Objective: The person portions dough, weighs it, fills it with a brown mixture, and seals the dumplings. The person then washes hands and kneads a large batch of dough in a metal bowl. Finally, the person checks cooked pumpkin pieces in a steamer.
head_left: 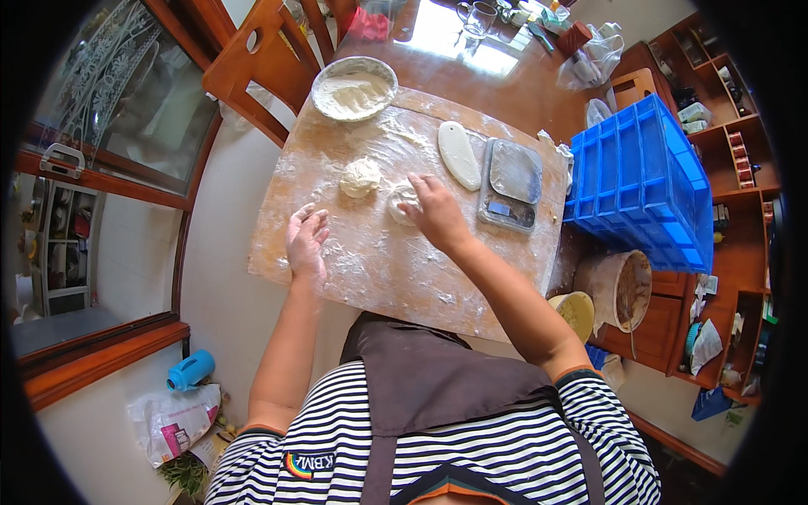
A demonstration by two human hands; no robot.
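On a floured wooden board [391, 278], my right hand [432, 205] rests its fingers on a round piece of dough [400, 201]. My left hand [307, 240], dusted with flour, is held over the board's left part with nothing in it, fingers slightly bent. Between and beyond the hands sits a second, rougher dough ball [360, 177]. A long flat dough scraper [459, 155], whitened and with a small hole at its far end, lies beside a digital kitchen scale [511, 184]. A bowl of flour [355, 88] stands at the board's far left corner.
A blue plastic crate [637, 183] stands right of the board, with a large tub [615, 290] and a yellow bowl [573, 315] below it. A wooden chair [259, 69] is at the far left. A glass mug [478, 19] and plastic bags [590, 63] lie across the table.
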